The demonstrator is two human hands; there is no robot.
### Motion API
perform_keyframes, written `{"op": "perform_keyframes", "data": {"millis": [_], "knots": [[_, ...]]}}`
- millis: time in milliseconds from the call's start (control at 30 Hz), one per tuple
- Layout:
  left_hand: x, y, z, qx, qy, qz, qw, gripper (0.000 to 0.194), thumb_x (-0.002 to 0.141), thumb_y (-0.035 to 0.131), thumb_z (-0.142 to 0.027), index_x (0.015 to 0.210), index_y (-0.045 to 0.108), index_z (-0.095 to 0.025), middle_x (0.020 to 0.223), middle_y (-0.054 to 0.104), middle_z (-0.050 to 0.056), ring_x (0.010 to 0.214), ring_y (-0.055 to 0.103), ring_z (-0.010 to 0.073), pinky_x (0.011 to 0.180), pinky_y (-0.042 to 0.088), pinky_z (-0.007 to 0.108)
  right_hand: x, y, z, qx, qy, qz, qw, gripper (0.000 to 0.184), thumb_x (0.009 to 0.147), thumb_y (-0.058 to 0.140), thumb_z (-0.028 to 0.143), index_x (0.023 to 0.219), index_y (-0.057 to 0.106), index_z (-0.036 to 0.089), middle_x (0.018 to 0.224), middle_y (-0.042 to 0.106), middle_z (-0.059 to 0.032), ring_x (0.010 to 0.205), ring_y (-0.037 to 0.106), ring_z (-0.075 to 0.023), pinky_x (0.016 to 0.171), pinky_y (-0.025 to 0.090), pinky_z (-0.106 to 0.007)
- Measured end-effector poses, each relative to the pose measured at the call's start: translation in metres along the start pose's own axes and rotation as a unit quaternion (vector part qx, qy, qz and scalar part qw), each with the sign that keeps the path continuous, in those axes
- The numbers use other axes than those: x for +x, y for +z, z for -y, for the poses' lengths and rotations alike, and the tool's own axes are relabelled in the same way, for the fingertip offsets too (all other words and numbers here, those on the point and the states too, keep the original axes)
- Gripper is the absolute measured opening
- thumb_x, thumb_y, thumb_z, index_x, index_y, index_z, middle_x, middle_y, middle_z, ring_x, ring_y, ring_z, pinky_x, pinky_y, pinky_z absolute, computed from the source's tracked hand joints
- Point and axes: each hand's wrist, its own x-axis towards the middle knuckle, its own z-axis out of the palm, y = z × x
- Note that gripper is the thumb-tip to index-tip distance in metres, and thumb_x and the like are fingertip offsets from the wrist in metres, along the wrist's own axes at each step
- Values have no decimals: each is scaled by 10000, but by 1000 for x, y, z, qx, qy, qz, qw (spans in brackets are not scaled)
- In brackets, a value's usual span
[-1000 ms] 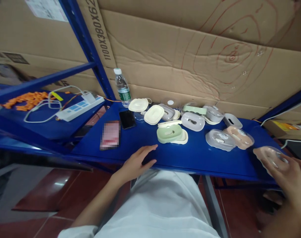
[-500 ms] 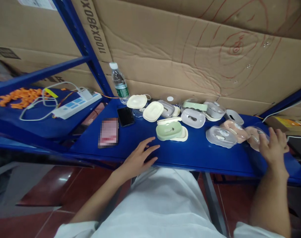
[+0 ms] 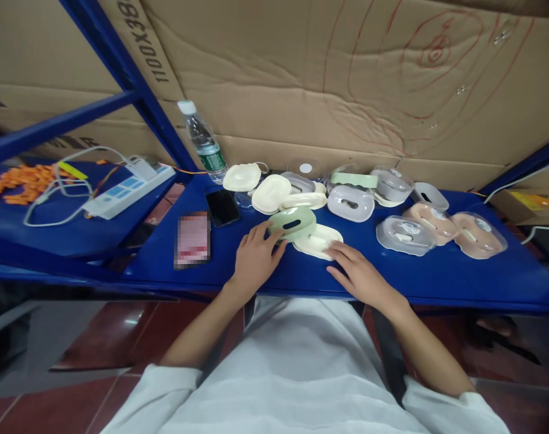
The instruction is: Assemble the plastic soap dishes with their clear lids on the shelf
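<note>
My left hand [image 3: 257, 256] is closed on the near left edge of a green oval soap-dish tray [image 3: 307, 222] with a dark slot in its middle. The tray is lifted and tilted, its right end overlapping a cream oval base [image 3: 311, 246] on the table. A small pale raised piece shows on that base. My right hand [image 3: 358, 274] rests its fingertips at the base's right end, thumb apart and fingers stretched. Behind the green tray lie a cream piece [image 3: 301, 202] and a cream lid-like piece [image 3: 271, 194].
Soap dishes under clear covers, a grey one [image 3: 405, 235] and a peach one [image 3: 480, 235], stand at the right. More trays line the back near a lilac tray [image 3: 350, 211]. At the left are a water bottle [image 3: 206, 144], a black phone [image 3: 222, 208] and a power strip [image 3: 127, 190].
My right hand has left the peach soap dish at the right and come to the cream base. My left hand has taken hold of the green tray and shifted it left off the base.
</note>
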Motion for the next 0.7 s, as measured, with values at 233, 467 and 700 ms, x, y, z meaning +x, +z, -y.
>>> {"op": "perform_keyframes", "data": {"millis": [233,467,700], "knots": [[-6,2,5,-121,55,-11,991,270,1099,586,-334,1287,737,-213,1411,667,136,1280,665,291,1082,601,467,-11,-3,11,33,-58,-6,998,358,1116,563,246,1466,636,266,1470,708,-77,1541,524,-282,1304,398,-597],[-40,-21,-18,-82,157,0,984,240,1064,644,-266,1285,721,-213,1408,684,152,1253,677,304,1045,609,475,-10,-3,11,-6,-59,-99,993,417,1067,688,326,1479,643,283,1572,632,-119,1544,515,-328,1254,432,-585],[-54,-24,-11,-65,203,-3,977,324,996,769,-402,1243,724,-197,1454,665,188,1364,625,370,1121,559,556,-5,0,11,45,-77,-28,996,369,1103,618,310,1469,655,282,1555,654,-89,1538,529,-277,1262,468,-547]]}}
